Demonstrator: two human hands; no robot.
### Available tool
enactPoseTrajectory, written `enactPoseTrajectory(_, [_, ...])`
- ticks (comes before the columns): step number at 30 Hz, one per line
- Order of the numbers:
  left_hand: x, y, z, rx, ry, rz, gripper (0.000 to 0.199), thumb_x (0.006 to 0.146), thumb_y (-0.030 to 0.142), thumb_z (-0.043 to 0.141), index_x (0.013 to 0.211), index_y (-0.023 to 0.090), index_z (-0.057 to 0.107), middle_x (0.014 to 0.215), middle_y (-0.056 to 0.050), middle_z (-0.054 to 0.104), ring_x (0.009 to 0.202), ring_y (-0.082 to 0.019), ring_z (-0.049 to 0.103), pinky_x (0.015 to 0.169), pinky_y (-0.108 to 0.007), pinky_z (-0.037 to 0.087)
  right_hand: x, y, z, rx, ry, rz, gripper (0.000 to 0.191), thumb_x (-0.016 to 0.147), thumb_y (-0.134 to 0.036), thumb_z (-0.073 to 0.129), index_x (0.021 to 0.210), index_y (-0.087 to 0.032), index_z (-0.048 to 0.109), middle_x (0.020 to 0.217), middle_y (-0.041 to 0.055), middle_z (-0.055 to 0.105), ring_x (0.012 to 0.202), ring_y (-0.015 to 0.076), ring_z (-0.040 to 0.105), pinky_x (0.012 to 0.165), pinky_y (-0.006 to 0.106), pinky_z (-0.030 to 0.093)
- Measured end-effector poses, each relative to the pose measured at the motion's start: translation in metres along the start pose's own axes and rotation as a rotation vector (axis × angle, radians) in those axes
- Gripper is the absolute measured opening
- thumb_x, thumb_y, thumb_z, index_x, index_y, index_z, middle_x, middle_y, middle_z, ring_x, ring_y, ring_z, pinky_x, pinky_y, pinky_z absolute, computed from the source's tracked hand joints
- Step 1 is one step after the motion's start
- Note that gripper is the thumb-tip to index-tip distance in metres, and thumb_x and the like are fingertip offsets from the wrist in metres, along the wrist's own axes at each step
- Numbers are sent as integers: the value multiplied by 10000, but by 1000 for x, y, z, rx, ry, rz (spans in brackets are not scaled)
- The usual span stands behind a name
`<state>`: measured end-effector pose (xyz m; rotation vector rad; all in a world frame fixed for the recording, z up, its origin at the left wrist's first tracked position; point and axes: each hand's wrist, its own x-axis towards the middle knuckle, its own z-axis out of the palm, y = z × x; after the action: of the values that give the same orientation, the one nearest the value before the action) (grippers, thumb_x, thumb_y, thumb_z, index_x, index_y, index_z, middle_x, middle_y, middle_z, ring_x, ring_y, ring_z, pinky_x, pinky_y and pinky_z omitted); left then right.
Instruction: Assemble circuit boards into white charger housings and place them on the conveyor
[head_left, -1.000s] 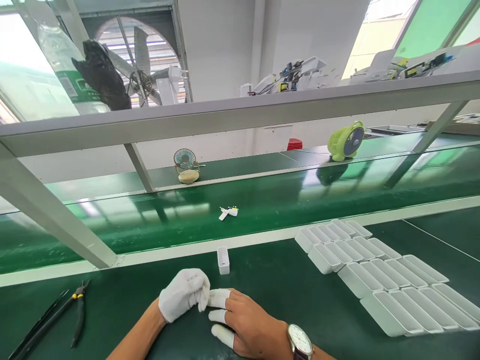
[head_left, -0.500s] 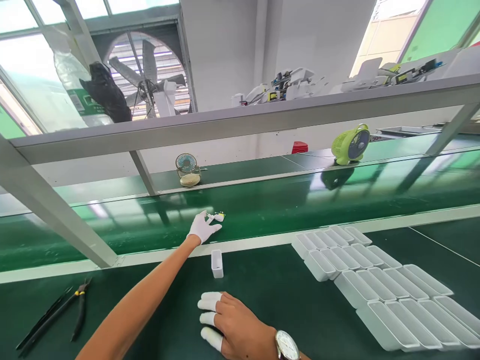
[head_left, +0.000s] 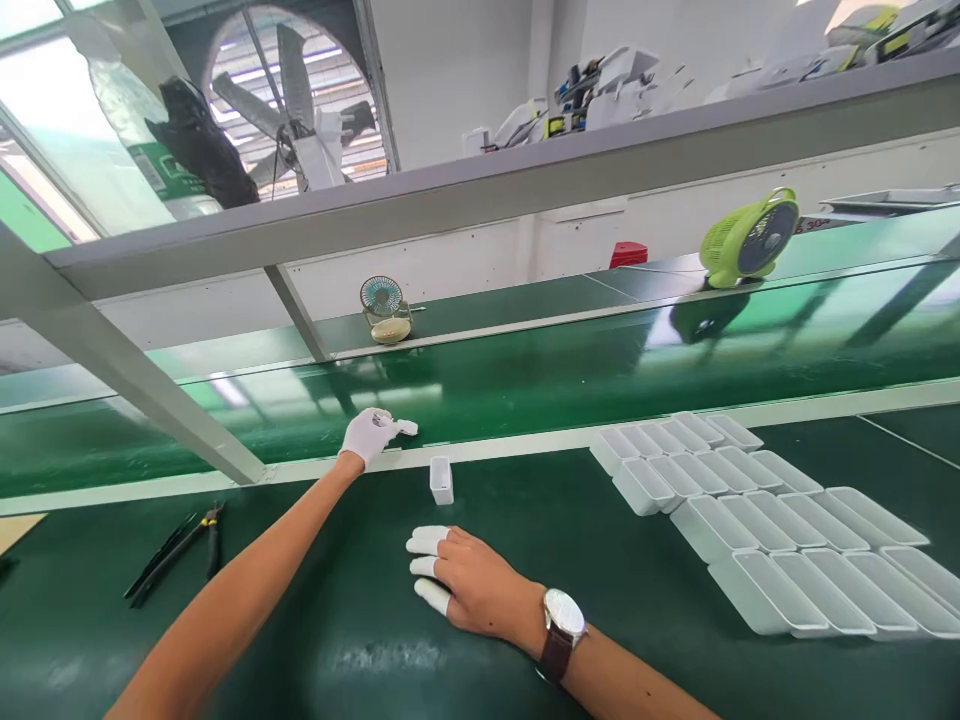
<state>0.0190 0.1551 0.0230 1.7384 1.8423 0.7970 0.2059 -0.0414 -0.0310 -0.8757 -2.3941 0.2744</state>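
My left hand (head_left: 368,437), in a white glove, reaches over the near edge of the green belt (head_left: 510,405). Its fingers are closed around a small white part (head_left: 407,427) that sticks out to the right; the rest of the part is hidden. My right hand (head_left: 471,578), with white finger covers and a watch at the wrist, lies palm down on the dark green table (head_left: 360,620), fingers apart and holding nothing. Between the two hands, nearer the belt, stands a small white rectangular box (head_left: 442,482).
Rows of white trays (head_left: 757,510) cover the right of the table. Black-handled pliers (head_left: 202,535) and tweezers lie left. Behind the belt stand a small fan (head_left: 382,298) and a green fan (head_left: 746,240). A shelf beam (head_left: 487,195) crosses above.
My left hand has closed on the white part and drawn it left along the belt. My right hand stays spread on the table. The camera view has shifted.
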Motion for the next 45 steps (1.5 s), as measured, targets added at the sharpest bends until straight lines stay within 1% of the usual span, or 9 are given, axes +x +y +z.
enactPoseTrajectory(7, [-115, -50, -55, 82, 4, -44, 310, 733, 427, 730, 927, 192, 669, 880, -33, 735, 815, -197, 683, 798, -324, 540, 0, 4, 2, 33, 74, -50, 145, 975, -211, 599, 1084, -174, 686, 1164, 110, 726, 1231, 244, 626, 1026, 404, 531])
enactPoseTrajectory(10, [-161, -49, -65, 4, -185, 45, 419, 797, 457, 667, 1141, 217, 684, 1062, -30, 750, 864, -180, 698, 836, -310, 561, 0, 5, 1, 24, 122, -32, 205, 1002, -219, 547, 1165, -163, 657, 1178, 124, 720, 1184, 250, 654, 1013, 418, 553])
enactPoseTrajectory(13, [-180, -41, -81, 71, -318, 186, 339, 880, 502, 571, 1055, 268, 744, 1088, 5, 753, 955, -190, 698, 906, -305, 553, 0, 4, 0, -9, 184, 31, 272, 1027, -257, 498, 1260, -165, 605, 1220, 136, 704, 1127, 255, 682, 976, 421, 580])
enactPoseTrajectory(17, [-166, -40, -92, 214, -286, 255, 386, 856, 424, 611, 1192, 261, 707, 1264, -36, 694, 1178, -249, 636, 1069, -378, 493, 1, 2, -3, -35, 199, 96, 387, 1040, -346, 474, 1374, -152, 508, 1193, 159, 700, 1089, 291, 692, 924, 463, 598])
enactPoseTrajectory(23, [-155, -50, -54, 223, -444, 343, 659, 715, 251, 756, 1355, 229, 600, 1368, -82, 623, 1315, -298, 536, 1144, -441, 433, 1, 1, -4, -81, 144, 39, 558, 981, -431, 578, 1415, -99, 468, 1222, 202, 679, 1177, 345, 643, 964, 513, 570])
enactPoseTrajectory(28, [-139, -44, -53, 13, -670, 351, 646, 697, 323, 802, 1319, 264, 638, 1228, -51, 694, 1092, -242, 667, 987, -372, 540, -1, 0, -4, -72, 109, 34, 717, 924, -471, 644, 1484, -100, 394, 1295, 215, 640, 1265, 364, 581, 1014, 537, 530])
enactPoseTrajectory(32, [-113, -29, -47, -120, -535, 225, 621, 686, 358, 811, 1270, 198, 669, 1153, -91, 722, 944, -222, 688, 900, -372, 571, 2, -7, 1, -77, 31, 63, 876, 824, -582, 737, 1446, -50, 424, 1317, 255, 612, 1314, 400, 527, 1091, 581, 451])
enactPoseTrajectory(38, [-95, -1, 14, -295, -431, 247, 1049, 559, 300, 897, 1495, 187, 437, 1447, -155, 556, 1323, -311, 534, 1099, -436, 462, 4, -10, 12, -96, 41, 90, 279, 944, -337, 615, 1129, -131, 645, 1105, 178, 698, 1152, 342, 624, 1091, 569, 443])
enactPoseTrajectory(45, [-78, 0, 31, -450, -473, 185, 704, 552, 252, 901, 1194, 142, 635, 1175, -114, 704, 1084, -263, 663, 1047, -437, 490, 0, -9, 5, -48, 51, 77, 350, 918, -260, 619, 1234, -111, 597, 1215, 179, 671, 1257, 323, 575, 1133, 537, 417])
